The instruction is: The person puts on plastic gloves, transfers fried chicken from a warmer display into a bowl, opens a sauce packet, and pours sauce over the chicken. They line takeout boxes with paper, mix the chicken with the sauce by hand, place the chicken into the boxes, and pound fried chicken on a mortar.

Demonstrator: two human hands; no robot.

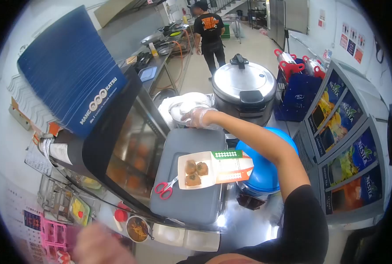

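in the head view, the right hand (196, 117), in a clear plastic glove, is at the white bowl (174, 110) beside the big metal cooker (237, 81). its fingers are bent towards the bowl, but their tips are hidden, so i cannot tell whether they pinch anything. the left hand (101, 244) is a blur low at the left; its fingers cannot be read, nor whether it holds something.

the food box (208, 179) lies open on the grey container (169, 152), with brown pieces (193, 179) grouped in its tray. its printed lid (233, 165) reaches past the container's edge, over the blue tub (262, 176). that overhang looks like the weak spot: a sleeve or forearm swung low on the way back could catch it, twist the box and tip the pieces out.

the red-handled scissors (164, 190) lie with their blades close by the tray (an awkward neighbour for thin card); a nudge could push the points into its side. if the cooker is hot, which i cannot tell, the bare forearm passing near it might be burned. anything loose or wet in the gloved fingers could drip or drop onto the container.
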